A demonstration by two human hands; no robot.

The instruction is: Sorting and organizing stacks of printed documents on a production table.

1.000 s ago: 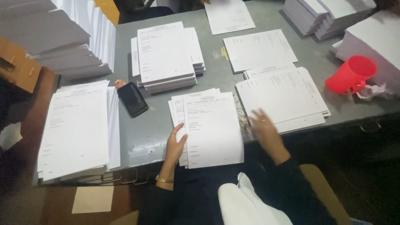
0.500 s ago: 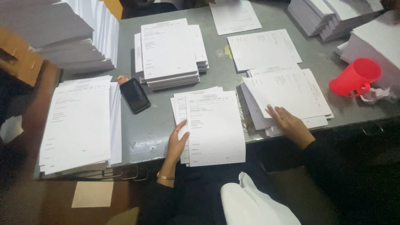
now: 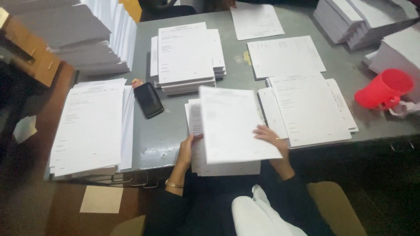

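The right hand [image 3: 272,139] pinches a sheet [image 3: 234,124] by its edge, tilted above the front pile [image 3: 227,168]; the left hand [image 3: 186,150] grips that pile's side, steadying it on the table [image 3: 175,126]

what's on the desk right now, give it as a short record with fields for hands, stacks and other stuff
left hand: left hand grips the left edge of the paper stack at the near table edge
right hand: right hand holds a loose sheet above that stack
other stacks: tall stack at centre, wide stack on the left, flatter stack on the right
phone: black phone lies flat between the wide and tall stacks
cup: red cup on its side at far right
surface: grey table
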